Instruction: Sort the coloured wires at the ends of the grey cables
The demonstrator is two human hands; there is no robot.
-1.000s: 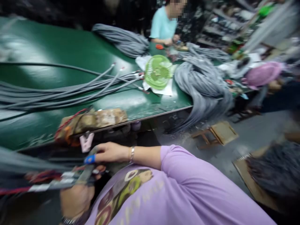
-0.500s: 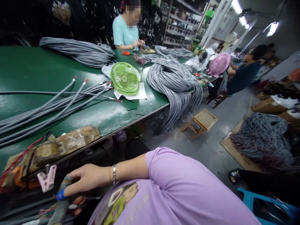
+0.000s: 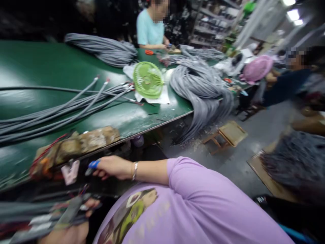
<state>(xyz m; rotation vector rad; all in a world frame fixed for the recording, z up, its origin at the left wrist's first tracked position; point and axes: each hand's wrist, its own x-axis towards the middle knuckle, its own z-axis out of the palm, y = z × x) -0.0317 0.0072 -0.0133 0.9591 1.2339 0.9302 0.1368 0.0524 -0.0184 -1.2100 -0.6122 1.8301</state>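
Observation:
My left hand (image 3: 67,234) is at the bottom left edge, closed around a bundle of grey cables (image 3: 43,217) with red wire ends and white labels; it is blurred. My right hand (image 3: 113,167) hovers just above and to the right, below the table edge. Its forefinger wears a blue finger cot (image 3: 93,164), and the fingers are curled in a pinch. What they pinch is too blurred to make out. A pink clip (image 3: 70,172) hangs beside that hand, under a worn brown block (image 3: 83,142) on the table edge.
A green table (image 3: 50,67) carries long grey cables (image 3: 63,110), a green fan (image 3: 148,80), and cable heaps (image 3: 200,86). A person in a light blue shirt (image 3: 149,30) works at the far side; another sits at the right by a pink fan (image 3: 257,68). A wooden stool (image 3: 228,134) stands on the floor.
My right hand has come up off the cable bundle towards the table edge. My left hand with the bundle has come into view at the bottom left. The view has swung slightly.

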